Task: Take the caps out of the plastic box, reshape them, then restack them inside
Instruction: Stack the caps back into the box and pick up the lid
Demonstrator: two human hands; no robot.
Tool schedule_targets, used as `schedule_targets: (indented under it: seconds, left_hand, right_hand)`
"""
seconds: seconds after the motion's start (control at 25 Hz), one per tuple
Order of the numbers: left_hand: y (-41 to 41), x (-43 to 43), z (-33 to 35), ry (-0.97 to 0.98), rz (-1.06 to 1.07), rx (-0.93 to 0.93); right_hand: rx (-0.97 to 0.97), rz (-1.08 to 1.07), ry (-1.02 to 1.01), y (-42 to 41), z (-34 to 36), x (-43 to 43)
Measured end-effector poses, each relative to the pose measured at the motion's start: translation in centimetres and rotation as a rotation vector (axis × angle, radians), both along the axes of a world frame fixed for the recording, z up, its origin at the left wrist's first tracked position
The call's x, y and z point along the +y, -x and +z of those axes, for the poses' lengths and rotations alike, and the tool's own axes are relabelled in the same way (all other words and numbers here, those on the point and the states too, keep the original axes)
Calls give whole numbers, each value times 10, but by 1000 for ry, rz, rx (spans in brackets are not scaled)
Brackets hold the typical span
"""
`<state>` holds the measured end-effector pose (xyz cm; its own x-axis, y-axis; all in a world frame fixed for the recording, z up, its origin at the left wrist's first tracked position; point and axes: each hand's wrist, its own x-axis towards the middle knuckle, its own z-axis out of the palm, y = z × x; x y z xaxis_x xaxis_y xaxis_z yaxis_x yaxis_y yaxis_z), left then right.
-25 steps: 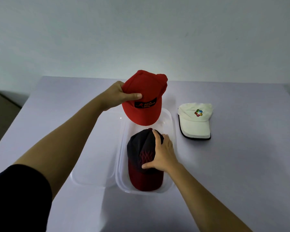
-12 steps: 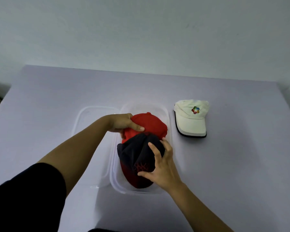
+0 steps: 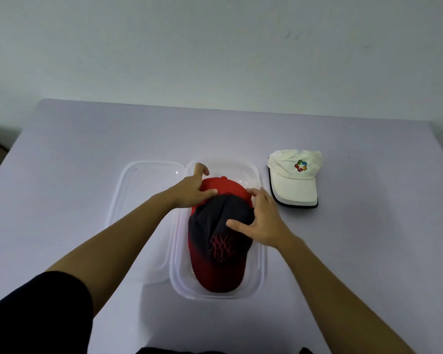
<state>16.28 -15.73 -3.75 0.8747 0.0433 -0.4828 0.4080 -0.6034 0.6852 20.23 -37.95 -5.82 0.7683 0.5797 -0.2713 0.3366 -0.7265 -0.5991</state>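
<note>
A clear plastic box [image 3: 263, 264] stands mid-table. Inside lies a dark cap with a red brim and red logo [image 3: 220, 251], brim toward me. A red cap [image 3: 226, 186] sits tucked behind and partly under its crown, mostly hidden. My left hand [image 3: 189, 190] grips the red cap's left edge, thumb on top. My right hand [image 3: 264, 223] holds the dark cap's crown from the right, with thumb and fingers spread over it. A white cap with a coloured logo [image 3: 294, 180] lies on the table just right of the box.
The box's clear lid [image 3: 138, 180] lies flat against the box's left side. The pale purple table [image 3: 87, 139] ends at a wall behind, with edges at far left and far right.
My left hand brought the red cap down from above the box and into it, behind the dark cap. My right hand stayed on the dark cap's crown. The view tilted down.
</note>
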Motion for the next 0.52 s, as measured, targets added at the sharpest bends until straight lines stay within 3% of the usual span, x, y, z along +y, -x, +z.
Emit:
schedule_targets:
  seconds: [0.08,0.2,0.52]
  left_hand:
    - [6,4,3,2,-135,-41]
    - [15,15,6,-3,-267,113]
    - [14,6,5,-157,-253,154]
  right_hand:
    - [35,119,53,-13,-3,-6]
    - [6,280,140,-24,-8,-14]
    - [-254,215,410,-19,3,0]
